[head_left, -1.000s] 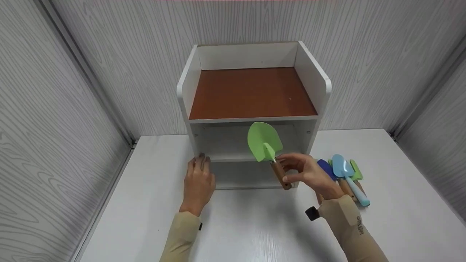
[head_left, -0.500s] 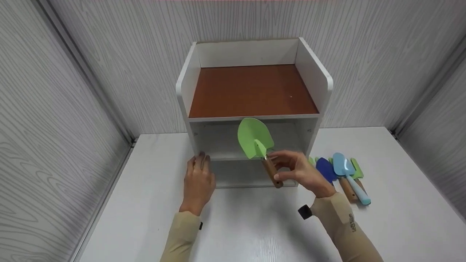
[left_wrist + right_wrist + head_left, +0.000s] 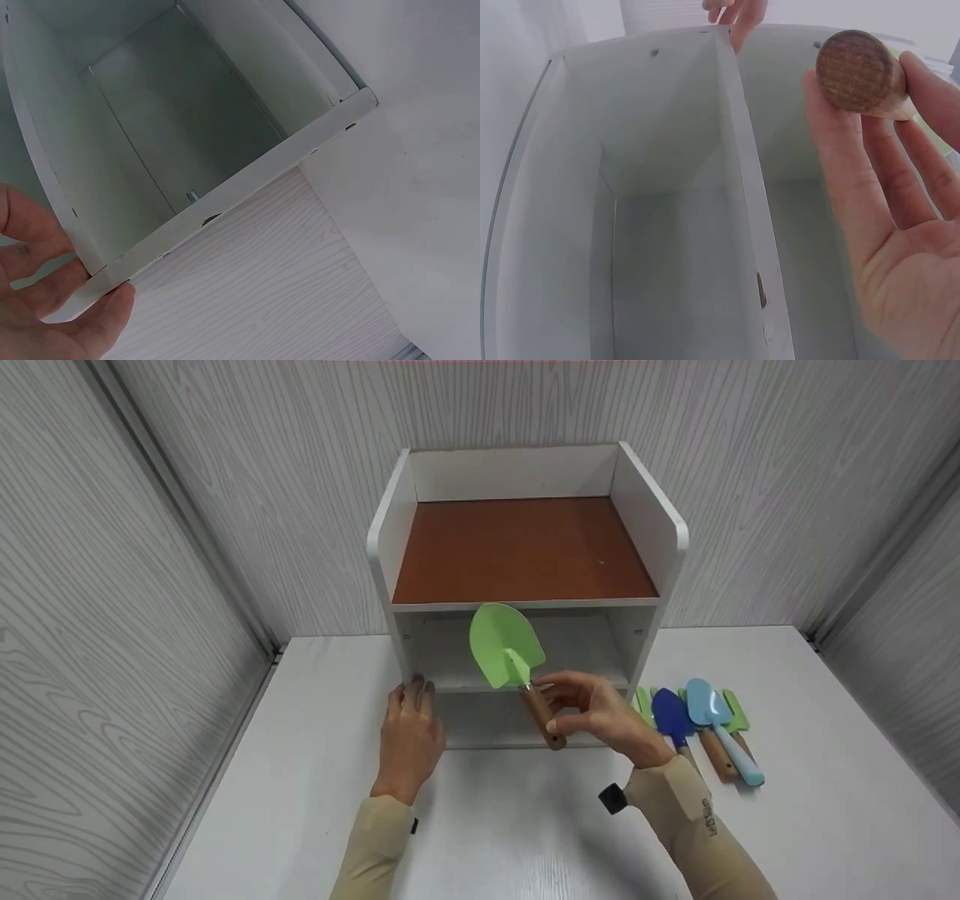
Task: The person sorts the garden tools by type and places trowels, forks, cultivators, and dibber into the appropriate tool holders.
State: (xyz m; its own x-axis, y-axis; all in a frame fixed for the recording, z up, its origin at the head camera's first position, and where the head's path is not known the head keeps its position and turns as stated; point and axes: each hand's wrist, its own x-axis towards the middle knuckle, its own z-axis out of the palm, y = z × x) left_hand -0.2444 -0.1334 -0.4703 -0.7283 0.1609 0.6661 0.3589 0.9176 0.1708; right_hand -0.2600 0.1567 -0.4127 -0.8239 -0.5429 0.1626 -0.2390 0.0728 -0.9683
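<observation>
A green hand trowel (image 3: 508, 649) with a brown wooden handle is held by my right hand (image 3: 596, 718), thumb and fingers pinching the handle. Its blade points up and left, in front of the shelf unit's upper opening. In the right wrist view the round end of the wooden handle (image 3: 855, 71) shows between thumb and fingers. My left hand (image 3: 411, 742) grips the left side panel of the white shelf unit (image 3: 525, 602). The left wrist view shows the thumb and fingers (image 3: 52, 292) on either side of that panel edge (image 3: 225, 191).
Several more garden tools lie on the white table (image 3: 825, 780) right of the shelf, among them a dark blue trowel (image 3: 670, 712) and a light blue trowel (image 3: 706, 701). The shelf's top has a brown surface (image 3: 525, 547) with raised sides. Wood-grain walls enclose the table.
My right hand has carried the green trowel leftward across the front of the shelf, uncovering more of the tools at the right. The left hand stays on the side panel.
</observation>
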